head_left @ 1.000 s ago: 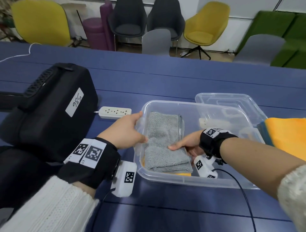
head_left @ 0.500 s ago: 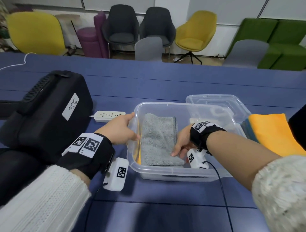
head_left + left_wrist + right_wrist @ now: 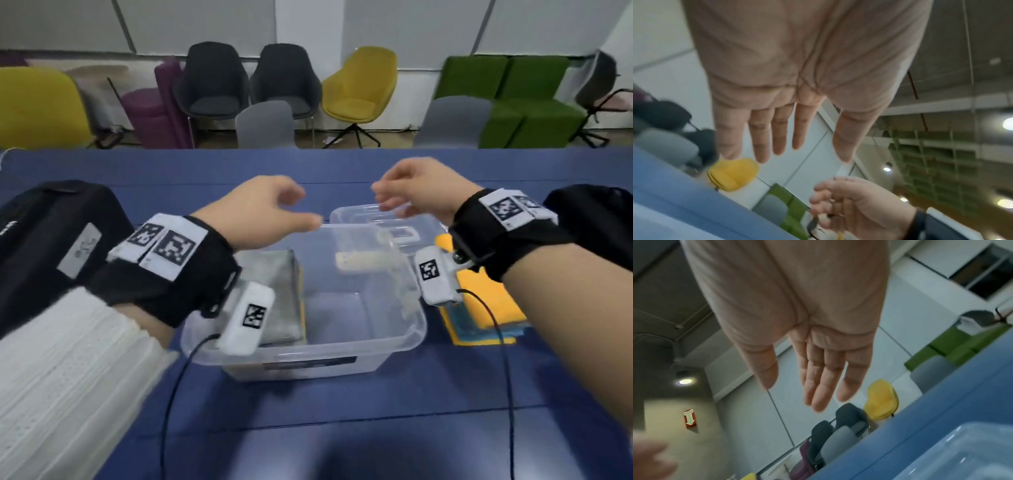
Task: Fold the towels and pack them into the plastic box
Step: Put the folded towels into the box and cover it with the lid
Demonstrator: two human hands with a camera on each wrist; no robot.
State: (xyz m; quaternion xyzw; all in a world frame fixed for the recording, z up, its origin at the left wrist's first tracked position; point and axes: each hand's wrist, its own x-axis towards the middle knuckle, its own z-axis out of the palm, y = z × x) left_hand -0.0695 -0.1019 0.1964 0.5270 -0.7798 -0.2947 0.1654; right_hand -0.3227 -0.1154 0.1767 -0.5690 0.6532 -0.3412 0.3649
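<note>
A clear plastic box (image 3: pixel 404 346) stands on the blue table. A folded grey towel (image 3: pixel 279 294) lies in its left half, over a yellow one whose edge shows. Both hands are raised in the air above the box's far rim and hold nothing. My left hand (image 3: pixel 274 209) has relaxed fingers; in the left wrist view its fingers (image 3: pixel 777 138) are straight. My right hand (image 3: pixel 407 192) is also loose, fingers (image 3: pixel 822 386) extended. A stack of yellow and blue towels (image 3: pixel 486 308) lies right of the box, partly behind my right wrist.
The box's clear lid (image 3: pixel 387 219) lies behind the box. A black bag (image 3: pixel 44 246) sits at the left, and a dark object (image 3: pixel 596 212) at the right. Chairs (image 3: pixel 359 89) stand beyond the table's far edge (image 3: pixel 325 152).
Both hands have left the box and risen above it: the left let go of the rim, the right came off the grey towel. The head view has tilted up.
</note>
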